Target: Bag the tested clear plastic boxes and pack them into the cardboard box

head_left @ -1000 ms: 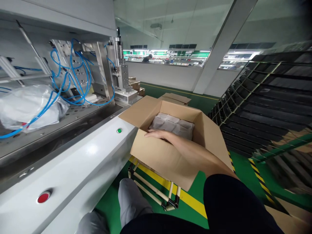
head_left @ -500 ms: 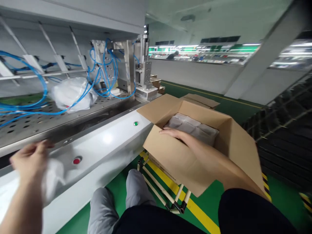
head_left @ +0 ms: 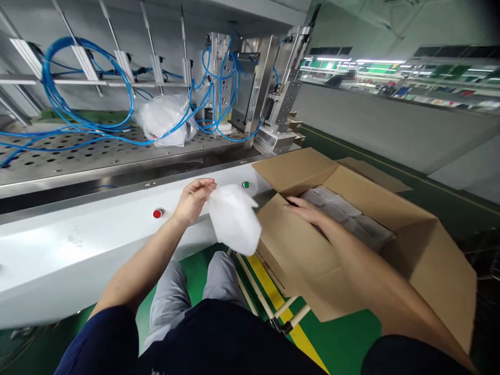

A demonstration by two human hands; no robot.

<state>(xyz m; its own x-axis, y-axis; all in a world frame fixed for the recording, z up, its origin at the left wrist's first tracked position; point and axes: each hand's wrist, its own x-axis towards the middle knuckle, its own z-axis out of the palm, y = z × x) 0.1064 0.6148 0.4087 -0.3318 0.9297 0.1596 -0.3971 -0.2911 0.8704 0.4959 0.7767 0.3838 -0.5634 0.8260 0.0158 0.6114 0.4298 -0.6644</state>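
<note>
Grip on the white bag (head_left: 234, 219) thin: only the fingertips of the left hand (head_left: 193, 198) closed on its upper edge, the rest hanging loose before the white machine front (head_left: 78, 250), between the red button (head_left: 157, 213) and the green button (head_left: 246, 184), just beside the near corner of the cardboard box (head_left: 297, 255). Right hand (head_left: 304, 208) open, palm down, laid over the near rim of the box, fingers pointing inward above the grey packets (head_left: 344, 216); holding nothing, as far as can be seen.

Likely trouble, judged from this: with any slackening of that pinch, a drop of the bag to the green floor (head_left: 336, 338) in the gap between machine and box. Could also brush the green button, so close behind it. Box perched on a light pipe stand (head_left: 297, 315); with too much weight from the right hand on the rim, risk of a tilt toward the knees.

Against half a second ago: left hand then low at the far left, near the red button, bag a blur beneath it; now carried rightward, almost at the box. One second ago, no left hand in view at all. Right hand on the same rim throughout. Blue hoses (head_left: 78, 104) and plastic bag (head_left: 166, 117) on the perforated counter (head_left: 97, 151) unmoved, only shifted in view by the turn of the head.
</note>
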